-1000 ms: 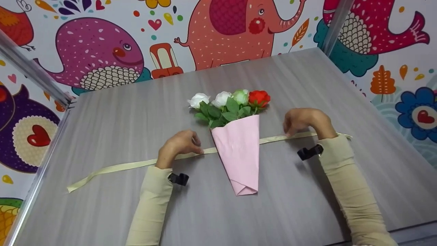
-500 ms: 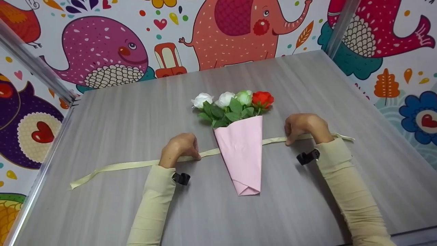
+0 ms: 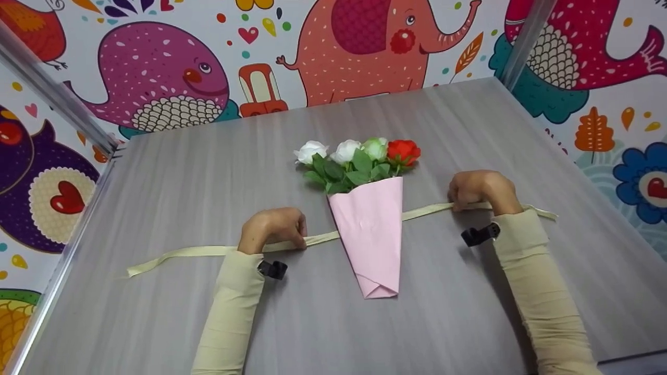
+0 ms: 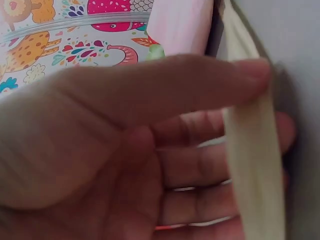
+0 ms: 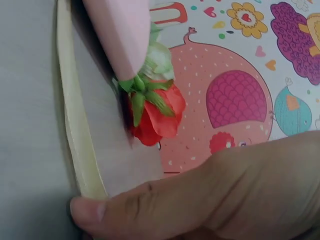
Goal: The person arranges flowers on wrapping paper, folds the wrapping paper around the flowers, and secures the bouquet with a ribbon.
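Observation:
A bouquet wrapped in pink paper (image 3: 369, 234) lies on the table with two white roses (image 3: 345, 151), a pale green rose (image 3: 375, 149) and a red rose (image 3: 404, 152) at its far end. Under the wrap runs a long cream ribbon (image 3: 321, 239), coming out on both sides. Left of the bouquet my left hand (image 3: 276, 226) pinches the ribbon; the left wrist view shows the thumb (image 4: 250, 75) across it and fingers behind. My right hand (image 3: 480, 188) pinches the ribbon's other side, with its thumb (image 5: 90, 210) on the strip in the right wrist view.
The grey wood-grain table (image 3: 219, 161) stands against walls printed with cartoon animals. A metal strip (image 3: 62, 260) runs along its left edge. Black cameras (image 3: 480, 234) sit on both wrists.
The right hand has shifted outward to the right along with the ribbon. The ribbon's left tail has slid toward the bouquet. The left hand has dipped slightly, and the view has drifted a little.

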`<state>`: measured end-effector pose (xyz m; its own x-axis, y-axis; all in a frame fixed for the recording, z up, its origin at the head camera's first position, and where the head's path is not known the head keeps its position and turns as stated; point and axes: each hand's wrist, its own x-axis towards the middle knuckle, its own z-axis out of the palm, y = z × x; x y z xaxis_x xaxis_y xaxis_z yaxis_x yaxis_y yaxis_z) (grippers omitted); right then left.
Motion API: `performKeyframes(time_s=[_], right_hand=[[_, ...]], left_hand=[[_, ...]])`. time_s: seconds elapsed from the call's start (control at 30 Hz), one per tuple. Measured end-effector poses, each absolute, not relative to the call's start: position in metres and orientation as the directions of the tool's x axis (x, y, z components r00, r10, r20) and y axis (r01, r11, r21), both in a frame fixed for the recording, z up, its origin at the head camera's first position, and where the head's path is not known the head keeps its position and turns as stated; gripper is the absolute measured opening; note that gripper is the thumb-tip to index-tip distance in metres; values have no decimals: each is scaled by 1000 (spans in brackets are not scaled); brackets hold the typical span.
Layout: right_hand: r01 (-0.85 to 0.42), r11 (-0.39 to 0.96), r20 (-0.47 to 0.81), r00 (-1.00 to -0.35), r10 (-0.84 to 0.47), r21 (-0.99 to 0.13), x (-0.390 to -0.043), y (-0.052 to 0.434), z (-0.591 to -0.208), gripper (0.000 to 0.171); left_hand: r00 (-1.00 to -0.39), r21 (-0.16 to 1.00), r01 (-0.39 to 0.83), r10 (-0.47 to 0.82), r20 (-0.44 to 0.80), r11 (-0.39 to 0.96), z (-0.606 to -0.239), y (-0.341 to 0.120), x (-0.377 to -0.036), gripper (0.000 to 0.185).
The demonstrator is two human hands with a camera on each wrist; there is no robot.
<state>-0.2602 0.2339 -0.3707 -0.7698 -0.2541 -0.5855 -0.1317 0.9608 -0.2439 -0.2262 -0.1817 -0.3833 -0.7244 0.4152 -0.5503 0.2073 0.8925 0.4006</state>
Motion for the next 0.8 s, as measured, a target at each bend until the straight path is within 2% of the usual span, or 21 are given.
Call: performKeyframes(time_s=[0.13,0.27,0.57,0.7,0.8], right_hand=[[-80,966,-584,-783,-214,-247,-259,247,-369,23],[-41,956,-584,-784,-212,-292,-260,255,-367,25],[-133,931,-519,-799,-304,-341,-263,245,-359,22],[-180,903,-502,-781,-372,-389,-261,236,-353,19],[-216,888,-458,-793,-402,-406,-259,230,-348,17]], left_hand=[[-709,378,233,423,-564,896,-380,-188,-226,20],[-717,416,257,461,-523,872,-378,-191,-227,17],[-803,537,305,516,-299,786,-367,-189,-227,12],[-856,596,302,486,-174,744,-363,-184,-225,13],[-889,620,300,448,-94,725,-358,-179,-222,14]])
